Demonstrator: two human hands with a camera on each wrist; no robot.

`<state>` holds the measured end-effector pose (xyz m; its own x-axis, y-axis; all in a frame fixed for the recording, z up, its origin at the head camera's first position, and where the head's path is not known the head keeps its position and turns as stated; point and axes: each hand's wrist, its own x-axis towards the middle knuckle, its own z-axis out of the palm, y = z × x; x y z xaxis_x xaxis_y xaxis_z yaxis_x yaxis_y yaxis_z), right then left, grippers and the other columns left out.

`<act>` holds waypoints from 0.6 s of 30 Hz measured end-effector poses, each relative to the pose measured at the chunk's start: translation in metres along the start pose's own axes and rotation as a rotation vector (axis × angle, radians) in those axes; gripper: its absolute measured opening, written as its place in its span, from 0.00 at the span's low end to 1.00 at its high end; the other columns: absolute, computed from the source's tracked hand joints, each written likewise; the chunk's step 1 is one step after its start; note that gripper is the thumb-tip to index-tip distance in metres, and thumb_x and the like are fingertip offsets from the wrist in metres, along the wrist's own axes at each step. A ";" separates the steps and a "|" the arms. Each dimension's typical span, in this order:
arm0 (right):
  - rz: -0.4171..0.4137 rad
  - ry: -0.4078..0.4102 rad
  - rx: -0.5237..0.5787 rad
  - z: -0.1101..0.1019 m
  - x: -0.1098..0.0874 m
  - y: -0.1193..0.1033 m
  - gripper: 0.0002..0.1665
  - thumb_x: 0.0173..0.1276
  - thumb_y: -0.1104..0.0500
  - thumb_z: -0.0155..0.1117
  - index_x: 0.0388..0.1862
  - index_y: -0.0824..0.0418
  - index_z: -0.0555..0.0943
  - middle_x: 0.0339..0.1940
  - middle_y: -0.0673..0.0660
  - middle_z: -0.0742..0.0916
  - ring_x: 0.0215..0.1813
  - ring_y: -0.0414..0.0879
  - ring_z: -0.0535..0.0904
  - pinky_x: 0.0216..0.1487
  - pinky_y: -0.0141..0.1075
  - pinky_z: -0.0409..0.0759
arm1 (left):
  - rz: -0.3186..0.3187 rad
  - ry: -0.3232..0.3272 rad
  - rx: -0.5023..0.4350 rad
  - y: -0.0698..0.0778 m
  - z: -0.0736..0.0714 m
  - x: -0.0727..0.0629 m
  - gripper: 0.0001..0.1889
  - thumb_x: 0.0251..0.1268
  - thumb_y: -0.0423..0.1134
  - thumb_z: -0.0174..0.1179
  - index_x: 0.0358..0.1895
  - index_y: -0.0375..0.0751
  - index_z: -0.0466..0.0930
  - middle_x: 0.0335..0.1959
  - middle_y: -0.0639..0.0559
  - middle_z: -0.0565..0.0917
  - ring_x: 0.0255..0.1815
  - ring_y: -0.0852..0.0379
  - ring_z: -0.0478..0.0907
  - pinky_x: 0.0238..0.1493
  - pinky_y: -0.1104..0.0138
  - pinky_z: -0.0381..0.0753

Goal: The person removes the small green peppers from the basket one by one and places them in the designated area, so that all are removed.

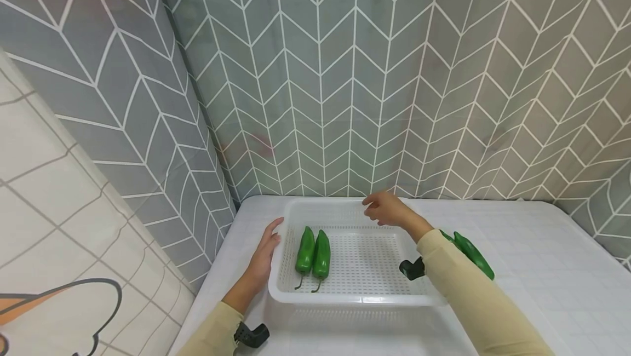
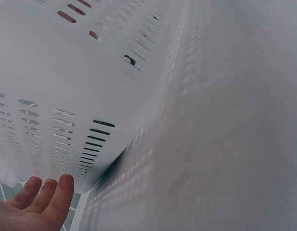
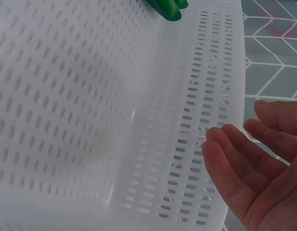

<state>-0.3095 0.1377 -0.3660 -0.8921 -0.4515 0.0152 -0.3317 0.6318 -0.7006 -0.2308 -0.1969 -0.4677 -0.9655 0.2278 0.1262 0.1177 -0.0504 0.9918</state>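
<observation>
A white perforated plastic basket (image 1: 340, 298) stands on the table, its slotted wall (image 2: 52, 77) filling much of the left wrist view. Two green peppers (image 1: 305, 252) lie side by side in its left part, stems towards me. Along the left outer side of the basket rests my left hand (image 1: 260, 260), fingers extended near the rim. Over the far right part of the rim hovers my right hand (image 1: 388, 209). Its fingers are loosely bent, with nothing between them in the right wrist view. A pepper tip (image 3: 167, 7) shows at the top of that view.
More green peppers (image 1: 474, 256) lie on the white tablecloth (image 1: 532, 268) right of the basket, partly hidden by my right sleeve (image 1: 473, 296). Behind the table hangs a grey curtain (image 1: 340, 98) with white chevron lines. White cloth with dark grid lines (image 1: 74, 197) covers the left side.
</observation>
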 end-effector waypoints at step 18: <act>0.091 -0.019 0.002 0.025 0.011 -0.003 0.23 0.72 0.66 0.62 0.62 0.76 0.76 0.46 0.65 0.88 0.42 0.53 0.85 0.41 0.44 0.87 | -0.003 0.003 -0.001 0.002 0.001 0.000 0.27 0.84 0.40 0.30 0.81 0.54 0.46 0.79 0.41 0.58 0.77 0.39 0.59 0.72 0.50 0.64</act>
<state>-0.3104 0.1156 -0.3818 -0.9127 -0.4040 -0.0619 -0.2488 0.6693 -0.7001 -0.2303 -0.1962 -0.4660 -0.9666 0.2247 0.1229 0.1144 -0.0506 0.9921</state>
